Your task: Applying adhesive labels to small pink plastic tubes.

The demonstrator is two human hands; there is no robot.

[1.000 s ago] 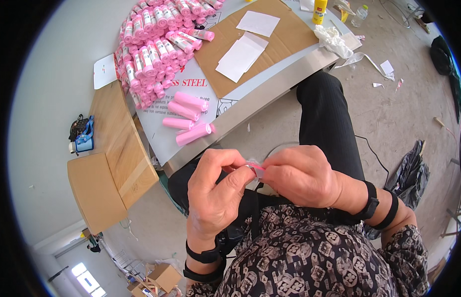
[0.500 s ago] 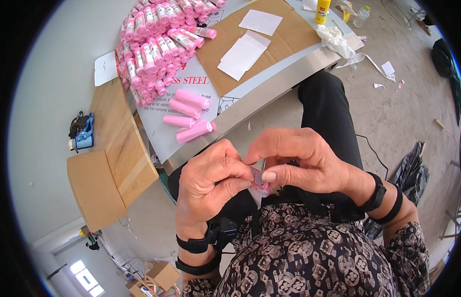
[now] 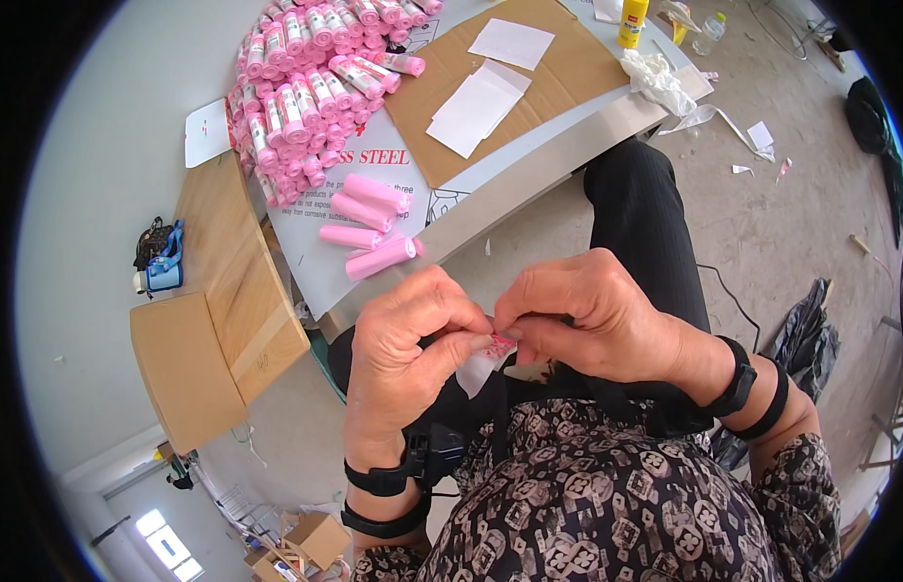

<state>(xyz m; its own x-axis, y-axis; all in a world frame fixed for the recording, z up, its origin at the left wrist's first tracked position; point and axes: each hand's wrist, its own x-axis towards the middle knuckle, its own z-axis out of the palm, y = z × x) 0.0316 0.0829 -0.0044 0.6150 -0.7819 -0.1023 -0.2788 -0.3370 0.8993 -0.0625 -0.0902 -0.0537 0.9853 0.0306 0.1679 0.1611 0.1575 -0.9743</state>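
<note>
Above my lap, a small white paper label (image 3: 478, 371) with pink print is pinched between both hands. My left hand (image 3: 410, 339) grips its upper left edge with thumb and forefinger. Close beside it, my right hand (image 3: 595, 318) pinches the upper right edge, the fingertips of both hands nearly touching. The paper's lower part hangs down between them; its top is hidden by fingers. Several plain pink bag rolls (image 3: 381, 259) lie on the table just beyond my left hand. Farther back is a heap of pink rolls with labels round them (image 3: 296, 112).
On the table (image 3: 311, 276), a brown cardboard sheet (image 3: 422, 126) carries white paper slips (image 3: 478, 107). A yellow glue bottle (image 3: 632, 24) and crumpled plastic (image 3: 658, 82) are at its far right. A wooden board (image 3: 233, 262) and cardboard box (image 3: 189, 369) stand left. Black plastic (image 3: 804, 330) lies right.
My right hand's fingers have closed to a pinch and drawn in against the left fingertips. The label has turned, with more of its white part showing below my left hand.
</note>
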